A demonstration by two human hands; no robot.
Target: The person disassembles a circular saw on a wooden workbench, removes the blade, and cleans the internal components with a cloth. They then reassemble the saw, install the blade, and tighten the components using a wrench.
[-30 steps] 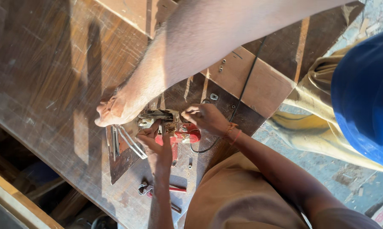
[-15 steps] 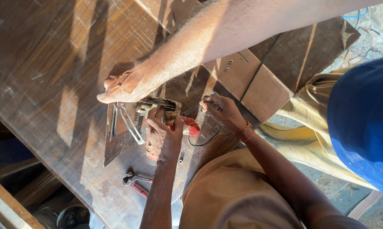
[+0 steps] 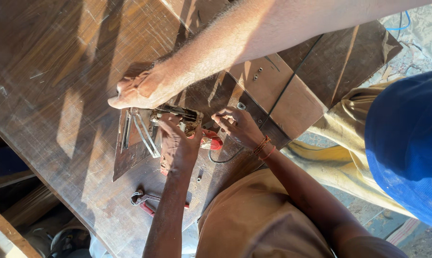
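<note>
Left hand (image 3: 178, 143) gripping the red power tool (image 3: 197, 131) mid-frame, right hand (image 3: 235, 125) pinching its side; keep it flat on the bench (image 3: 58, 71).

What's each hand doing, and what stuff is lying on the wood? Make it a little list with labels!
Left hand: wrapped over a red power tool
Right hand: fingertips at the tool's top; grip unclear
Other person's hand: pressed on the wooden board, just beside the tool
Lying near: red-handled pliers, metal frame
</note>
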